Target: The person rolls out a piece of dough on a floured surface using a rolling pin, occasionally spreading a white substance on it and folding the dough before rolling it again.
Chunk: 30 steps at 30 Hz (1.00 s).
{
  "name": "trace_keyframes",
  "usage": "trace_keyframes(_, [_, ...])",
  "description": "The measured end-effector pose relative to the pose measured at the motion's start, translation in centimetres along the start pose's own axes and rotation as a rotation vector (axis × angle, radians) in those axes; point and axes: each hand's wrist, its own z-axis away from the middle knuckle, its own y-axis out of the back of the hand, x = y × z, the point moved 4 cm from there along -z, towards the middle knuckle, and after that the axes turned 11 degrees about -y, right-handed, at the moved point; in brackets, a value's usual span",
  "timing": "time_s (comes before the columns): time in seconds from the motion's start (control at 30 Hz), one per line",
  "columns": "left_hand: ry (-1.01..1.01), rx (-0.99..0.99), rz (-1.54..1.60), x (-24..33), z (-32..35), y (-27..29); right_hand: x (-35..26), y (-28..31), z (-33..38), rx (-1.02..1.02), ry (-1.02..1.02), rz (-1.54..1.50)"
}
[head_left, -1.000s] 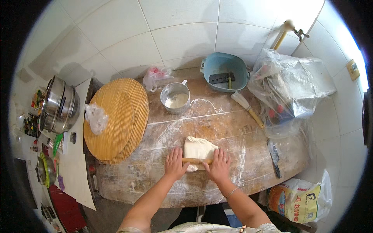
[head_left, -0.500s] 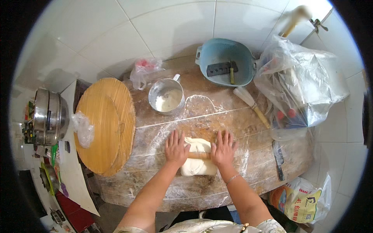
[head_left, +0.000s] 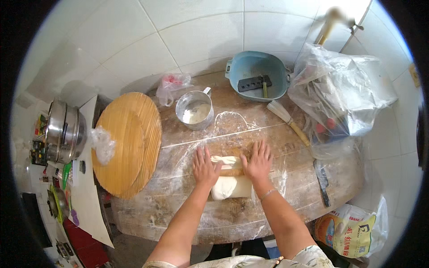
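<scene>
A pale slab of dough (head_left: 232, 187) lies on the floured wooden table (head_left: 170, 219), straight in front of me. Across it sits a wooden rolling pin (head_left: 231, 172), pressing a groove between a far flap and a thicker near part. My left hand (head_left: 206, 169) rests palm down over the pin's left end, its fingers stretched forward. Over the right end lies my right hand (head_left: 258, 164), also flat with its fingers spread. Both palms hide the ends of the pin. Neither hand's fingers wrap round it.
Beyond the dough stand a metal cup (head_left: 195, 110) with flour and a blue basin (head_left: 258, 62). A brush (head_left: 290, 123) and a knife (head_left: 321, 183) lie to the right, near a plastic-covered bundle (head_left: 353, 94). Round wooden boards (head_left: 120, 147) lean at left.
My hands and the rolling pin have moved slightly away from me over the dough. The near part of the dough now shows larger and smoother. The whole view has shifted a little.
</scene>
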Motion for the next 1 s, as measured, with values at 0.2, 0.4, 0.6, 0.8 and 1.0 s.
trace_keyframes(0.2, [-0.198,-0.087,0.083,-0.2,10.2,1.5,3.3,2.0,10.9,-0.11,0.171,-0.039])
trace_keyframes(0.4, [-0.282,-0.098,0.098,-0.2,16.5,2.0,4.3,2.9,14.1,-0.075,0.383,-0.134])
trace_keyframes(0.6, [-0.132,-0.123,0.07,-1.4,13.5,0.0,2.4,2.2,13.0,-0.212,0.337,-0.021])
trace_keyframes(0.8, [-0.116,-0.148,0.058,-1.4,10.1,0.4,1.0,0.7,9.1,-0.249,0.24,0.074])
trace_keyframes(1.0, [-0.094,-0.084,0.039,-1.3,4.7,0.4,-0.5,0.3,3.9,-0.174,0.177,0.024])
